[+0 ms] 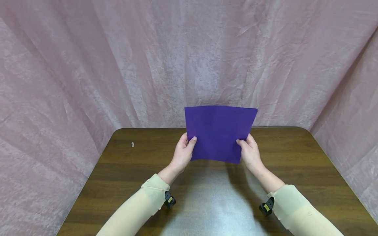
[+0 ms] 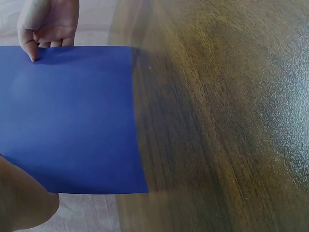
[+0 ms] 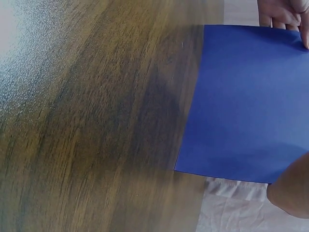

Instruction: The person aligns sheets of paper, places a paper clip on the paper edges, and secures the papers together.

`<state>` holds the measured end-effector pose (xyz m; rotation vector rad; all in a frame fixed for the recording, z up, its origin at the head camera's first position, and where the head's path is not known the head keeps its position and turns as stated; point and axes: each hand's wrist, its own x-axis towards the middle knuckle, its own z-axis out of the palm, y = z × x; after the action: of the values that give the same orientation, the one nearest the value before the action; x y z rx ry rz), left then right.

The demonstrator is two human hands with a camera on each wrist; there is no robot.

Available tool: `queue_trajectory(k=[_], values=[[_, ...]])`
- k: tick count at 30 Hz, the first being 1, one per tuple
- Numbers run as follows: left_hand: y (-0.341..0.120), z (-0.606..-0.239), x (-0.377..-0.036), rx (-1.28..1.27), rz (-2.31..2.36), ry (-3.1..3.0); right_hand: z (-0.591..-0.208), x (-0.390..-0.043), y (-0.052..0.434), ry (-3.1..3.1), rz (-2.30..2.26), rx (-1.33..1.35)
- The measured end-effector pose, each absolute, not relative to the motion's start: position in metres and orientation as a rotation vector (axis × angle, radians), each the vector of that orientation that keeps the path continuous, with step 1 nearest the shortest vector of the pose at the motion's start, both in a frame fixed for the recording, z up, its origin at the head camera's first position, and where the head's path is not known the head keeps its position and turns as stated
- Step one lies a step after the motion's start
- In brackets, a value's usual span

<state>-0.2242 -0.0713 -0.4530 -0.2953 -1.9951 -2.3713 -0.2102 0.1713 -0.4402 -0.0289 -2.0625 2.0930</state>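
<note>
Pink crumpled cloth hangs behind a dark wooden desk (image 1: 124, 170). Above it a purple sheet of paper (image 1: 220, 132) is held upright, clear of the wood. The left hand (image 1: 183, 154) pinches its left edge, thumb in front, and the right hand (image 1: 250, 153) pinches its right edge likewise.

A square sheet of purple paper (image 1: 220, 132) is held up off the wooden surface (image 1: 124, 170), nearly upright and slightly bowed, unfolded and smooth. Its lower side edges are pinched, one by each hand, thumbs on its near face.
</note>
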Motion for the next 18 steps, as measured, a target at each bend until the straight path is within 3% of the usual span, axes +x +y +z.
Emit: queue_trajectory(k=[18], values=[[-0.0695,-0.4542,-0.2251,-0.293,-2.368,-2.009,-0.4422,-0.2089,0.1711,-2.049,2.156,-0.063]])
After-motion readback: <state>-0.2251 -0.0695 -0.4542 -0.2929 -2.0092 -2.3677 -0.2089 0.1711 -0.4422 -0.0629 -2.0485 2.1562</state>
